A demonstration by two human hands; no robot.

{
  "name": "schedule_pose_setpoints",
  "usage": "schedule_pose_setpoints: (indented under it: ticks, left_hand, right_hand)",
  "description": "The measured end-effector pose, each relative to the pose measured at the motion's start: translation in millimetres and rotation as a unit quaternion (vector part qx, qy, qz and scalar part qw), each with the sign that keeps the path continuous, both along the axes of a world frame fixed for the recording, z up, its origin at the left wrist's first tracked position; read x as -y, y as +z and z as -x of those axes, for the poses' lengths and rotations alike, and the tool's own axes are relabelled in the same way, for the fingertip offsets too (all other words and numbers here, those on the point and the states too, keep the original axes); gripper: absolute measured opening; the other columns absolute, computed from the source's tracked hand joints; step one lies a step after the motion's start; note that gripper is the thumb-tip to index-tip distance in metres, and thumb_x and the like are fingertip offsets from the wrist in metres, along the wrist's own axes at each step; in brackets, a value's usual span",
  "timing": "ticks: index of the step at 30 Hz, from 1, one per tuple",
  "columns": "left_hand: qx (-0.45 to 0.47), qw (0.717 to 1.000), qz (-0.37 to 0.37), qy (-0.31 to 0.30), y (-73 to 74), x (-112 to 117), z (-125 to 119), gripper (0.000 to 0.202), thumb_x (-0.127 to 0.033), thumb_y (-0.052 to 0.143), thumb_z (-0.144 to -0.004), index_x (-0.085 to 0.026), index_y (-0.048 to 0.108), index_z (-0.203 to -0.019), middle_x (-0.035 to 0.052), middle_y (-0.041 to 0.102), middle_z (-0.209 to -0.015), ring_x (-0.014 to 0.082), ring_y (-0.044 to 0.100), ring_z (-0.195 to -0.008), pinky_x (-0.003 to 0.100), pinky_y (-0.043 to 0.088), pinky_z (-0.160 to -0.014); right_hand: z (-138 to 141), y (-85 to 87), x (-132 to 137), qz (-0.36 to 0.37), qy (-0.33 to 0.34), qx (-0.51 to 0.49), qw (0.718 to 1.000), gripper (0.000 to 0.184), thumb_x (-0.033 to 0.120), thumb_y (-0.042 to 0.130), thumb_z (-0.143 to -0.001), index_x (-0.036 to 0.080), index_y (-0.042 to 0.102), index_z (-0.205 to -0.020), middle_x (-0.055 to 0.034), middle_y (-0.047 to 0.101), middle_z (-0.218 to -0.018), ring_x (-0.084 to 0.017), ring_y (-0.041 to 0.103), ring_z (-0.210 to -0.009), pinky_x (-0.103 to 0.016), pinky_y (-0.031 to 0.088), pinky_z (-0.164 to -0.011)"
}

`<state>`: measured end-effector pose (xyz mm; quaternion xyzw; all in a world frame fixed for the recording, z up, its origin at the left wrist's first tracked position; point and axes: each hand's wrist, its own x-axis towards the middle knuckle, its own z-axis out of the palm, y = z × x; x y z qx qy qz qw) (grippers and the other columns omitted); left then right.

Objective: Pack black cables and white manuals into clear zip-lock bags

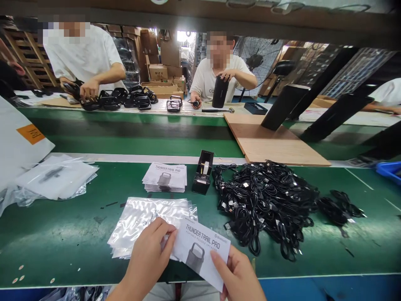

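Note:
My right hand [238, 271] grips a printed leaflet [203, 251] by its lower right side, thumb on top. The leaflet is white, marked "Thunder Trail Pro", with a picture of a speaker. My left hand [153, 251] is closed in a pinch at the leaflet's left edge, over a stack of clear plastic bags [134, 221]. Whether its fingertips hold the top bag or the leaflet, I cannot tell. Behind the bags lies a pile of the same leaflets [164, 177]. Beside that pile stands a black tape dispenser [203, 173].
A heap of black cables [266, 205] covers the right, with a smaller bunch [340, 207] beyond. More bagged items [58, 175] lie left. A wooden board [275, 142] bridges toward the far bench, where two co-workers handle black parts [138, 98] and a black speaker [220, 92].

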<state>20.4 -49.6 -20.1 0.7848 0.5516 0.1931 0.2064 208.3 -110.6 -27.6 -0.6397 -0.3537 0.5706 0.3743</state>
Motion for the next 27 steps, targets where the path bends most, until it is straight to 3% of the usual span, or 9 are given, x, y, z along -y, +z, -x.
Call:
schedule_pose_setpoints:
  ticks: [3, 7, 9, 13, 16, 20, 24, 27]
  left_hand:
    - [0.038, 0.999, -0.026, -0.027, -5.0, 3, 2, 0.017, -0.026, 0.041, -0.087, -0.021, 0.055, -0.079, 0.0019, 0.055, -0.077, 0.016, 0.055, -0.068, 0.026, 0.044, -0.06]
    - [0.082, 0.995, -0.033, -0.043, -5.0, 4, 5, 0.016, -0.026, 0.04, -0.088, -0.021, 0.054, -0.08, 0.0016, 0.052, -0.076, 0.0157, 0.054, -0.068, 0.025, 0.045, -0.06]
    - [0.1, 0.994, -0.029, -0.035, -4.3, 2, 7, 0.016, -0.028, 0.04, -0.088, -0.022, 0.053, -0.08, 0.0008, 0.051, -0.075, 0.0152, 0.054, -0.066, 0.024, 0.044, -0.059]
    - [0.114, 0.993, -0.011, -0.035, -3.2, -4, 11, 0.019, -0.031, 0.041, -0.087, -0.023, 0.054, -0.077, -0.0004, 0.052, -0.074, 0.0146, 0.053, -0.065, 0.023, 0.044, -0.058]
    - [0.108, 0.994, -0.009, -0.028, -0.7, -8, 16, 0.02, -0.034, 0.041, -0.087, -0.024, 0.055, -0.077, -0.0008, 0.053, -0.074, 0.0139, 0.054, -0.063, 0.022, 0.045, -0.056]
    - [0.08, 0.996, -0.03, -0.001, 1.8, -10, 22, 0.021, -0.038, 0.043, -0.086, -0.024, 0.056, -0.077, -0.0022, 0.055, -0.068, 0.0127, 0.053, -0.055, 0.021, 0.043, -0.049]
    - [0.072, 0.994, -0.083, -0.001, -1.0, -8, 21, 0.02, -0.035, 0.043, -0.086, -0.024, 0.057, -0.076, -0.0028, 0.055, -0.063, 0.0126, 0.053, -0.053, 0.021, 0.043, -0.05]
    - [0.069, 0.993, -0.099, -0.01, -1.6, -6, 16, 0.02, -0.033, 0.042, -0.086, -0.023, 0.056, -0.075, -0.0022, 0.055, -0.062, 0.0128, 0.053, -0.052, 0.021, 0.043, -0.049]
  right_hand:
    - [-2, 6.1, -3, 0.023, 0.066, -0.038, 0.997, 0.052, 0.057, 0.052, -0.075, 0.012, 0.057, -0.1, 0.0019, 0.055, -0.051, -0.004, 0.039, -0.028, -0.015, 0.026, -0.027]
    - [-2, 20.0, -18, 0.023, 0.119, -0.179, 0.976, 0.049, 0.052, 0.06, -0.072, 0.014, 0.056, -0.102, 0.0003, 0.058, -0.064, -0.011, 0.061, -0.054, -0.019, 0.049, -0.051]
    - [5, 22.7, -29, 0.017, 0.12, -0.186, 0.975, 0.045, 0.049, 0.065, -0.067, 0.012, 0.061, -0.091, -0.0013, 0.06, -0.066, -0.012, 0.062, -0.059, -0.021, 0.051, -0.058]
    - [28, 16.7, -55, -0.013, 0.125, -0.096, 0.987, 0.035, 0.045, 0.062, -0.068, 0.011, 0.06, -0.066, -0.0003, 0.057, -0.053, -0.007, 0.053, -0.041, -0.015, 0.042, -0.039]
    - [40, 15.5, -67, -0.04, 0.121, -0.057, 0.99, 0.029, 0.041, 0.056, -0.075, 0.012, 0.062, -0.074, 0.0013, 0.057, -0.054, -0.006, 0.05, -0.038, -0.013, 0.037, -0.033]
    - [36, 22.9, -68, -0.033, 0.092, -0.092, 0.991, 0.039, 0.047, 0.053, -0.078, 0.01, 0.061, -0.09, -0.0009, 0.059, -0.059, -0.006, 0.05, -0.041, -0.011, 0.035, -0.03]
    - [24, 28.9, -55, -0.04, 0.068, -0.149, 0.986, 0.047, 0.054, 0.051, -0.077, 0.01, 0.06, -0.091, -0.0026, 0.059, -0.064, -0.01, 0.054, -0.053, -0.015, 0.045, -0.036]
    - [15, 30.7, -43, -0.048, 0.095, -0.148, 0.983, 0.041, 0.049, 0.059, -0.074, 0.011, 0.06, -0.09, -0.0023, 0.059, -0.067, -0.011, 0.055, -0.058, -0.017, 0.047, -0.043]
